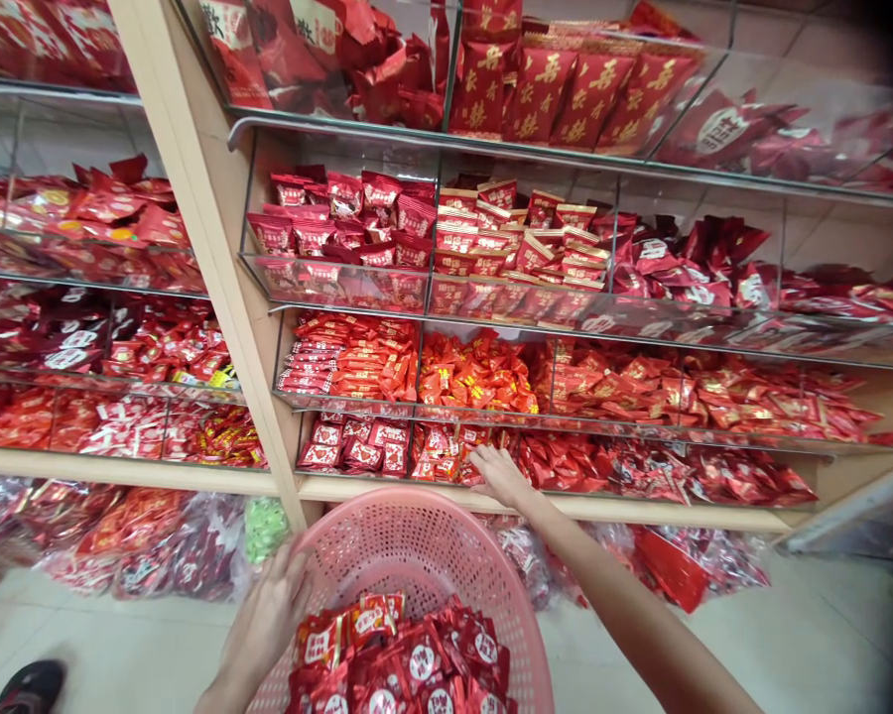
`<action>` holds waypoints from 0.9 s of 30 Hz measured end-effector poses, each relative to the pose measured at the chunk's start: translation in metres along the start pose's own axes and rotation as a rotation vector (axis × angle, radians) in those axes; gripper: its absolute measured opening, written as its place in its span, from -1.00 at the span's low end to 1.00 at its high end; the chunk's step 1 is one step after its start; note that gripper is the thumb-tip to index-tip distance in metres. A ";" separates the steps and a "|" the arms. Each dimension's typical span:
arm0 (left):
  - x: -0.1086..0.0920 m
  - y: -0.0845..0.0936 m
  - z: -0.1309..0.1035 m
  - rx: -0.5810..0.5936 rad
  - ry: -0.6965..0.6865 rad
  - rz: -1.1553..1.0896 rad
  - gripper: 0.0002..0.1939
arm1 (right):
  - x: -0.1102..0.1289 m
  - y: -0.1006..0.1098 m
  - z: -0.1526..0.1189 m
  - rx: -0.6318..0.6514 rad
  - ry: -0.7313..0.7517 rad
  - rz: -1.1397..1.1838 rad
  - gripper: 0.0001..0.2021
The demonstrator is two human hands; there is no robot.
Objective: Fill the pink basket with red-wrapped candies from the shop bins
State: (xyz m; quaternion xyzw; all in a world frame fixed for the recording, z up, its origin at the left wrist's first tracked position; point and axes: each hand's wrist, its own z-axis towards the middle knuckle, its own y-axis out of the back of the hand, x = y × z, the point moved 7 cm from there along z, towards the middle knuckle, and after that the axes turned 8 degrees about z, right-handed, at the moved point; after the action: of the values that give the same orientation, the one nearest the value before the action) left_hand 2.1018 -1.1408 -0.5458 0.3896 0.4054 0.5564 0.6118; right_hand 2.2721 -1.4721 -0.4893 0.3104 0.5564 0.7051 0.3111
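Note:
A pink perforated plastic basket (491,565) is in front of me, tilted toward me. Red candy packets (409,664) with white round labels lie in it, beside a few orange-red ones. At the basket's left rim is my left hand (272,605), gripping the edge; its fingers are slightly blurred. My right hand (502,476) reaches over to the lowest shelf, fingers stretched out at the front of a compartment of small red packets (439,451). Nothing shows in its grasp, though the fingertips are partly lost against the packets.
Wooden shelving (193,198) with clear front panels holds red wrapped sweets in several rows. Bulging plastic bags (156,545) of packets sit on the tiled floor (119,654) under the bottom shelf. A dark shoe (34,686) is at the lower left.

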 end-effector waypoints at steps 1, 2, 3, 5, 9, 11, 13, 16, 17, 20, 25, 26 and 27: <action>0.000 0.000 0.000 -0.008 0.000 -0.006 -0.65 | 0.000 0.000 0.000 0.001 0.004 0.004 -0.67; 0.001 0.000 -0.001 -0.014 -0.002 -0.011 -0.66 | -0.001 -0.001 0.000 0.000 0.007 0.016 -0.68; 0.001 0.000 -0.001 -0.019 -0.004 -0.013 -0.66 | -0.003 -0.001 -0.001 -0.001 0.007 0.037 -0.69; 0.001 -0.001 -0.001 -0.018 -0.006 -0.013 -0.66 | -0.006 0.000 -0.002 -0.008 -0.004 0.093 -0.69; 0.000 -0.001 -0.001 -0.006 0.000 -0.011 -0.67 | -0.009 0.007 -0.005 -0.081 -0.028 0.252 -0.67; -0.001 0.000 0.000 0.006 0.006 -0.012 -0.67 | -0.010 0.014 -0.007 -0.174 -0.041 0.380 -0.67; -0.001 0.000 0.000 0.018 0.017 -0.017 -0.67 | -0.012 0.021 -0.010 -0.293 -0.063 0.541 -0.66; -0.001 0.001 -0.001 0.022 0.026 -0.024 -0.67 | -0.017 0.021 -0.015 -0.460 -0.181 0.887 -0.61; -0.002 0.002 0.000 0.024 0.026 -0.023 -0.66 | -0.018 0.017 -0.017 -0.500 -0.249 1.041 -0.57; -0.004 0.002 0.000 0.049 0.028 -0.013 -0.65 | -0.004 -0.003 -0.026 -0.544 -0.440 1.545 -0.54; -0.009 0.006 0.000 0.082 0.028 -0.014 -0.63 | 0.071 -0.026 -0.036 -0.233 -0.460 2.178 -0.74; -0.009 0.007 0.000 0.084 0.027 -0.014 -0.63 | 0.084 -0.028 -0.038 -0.188 -0.455 2.244 -0.75; -0.010 0.008 0.000 0.083 0.025 -0.015 -0.63 | 0.096 -0.030 -0.039 -0.161 -0.455 2.286 -0.75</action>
State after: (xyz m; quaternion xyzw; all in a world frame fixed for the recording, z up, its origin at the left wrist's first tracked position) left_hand 2.0981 -1.1497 -0.5377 0.4047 0.4388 0.5395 0.5939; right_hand 2.1850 -1.4140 -0.5175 0.7291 -0.1617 0.5362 -0.3934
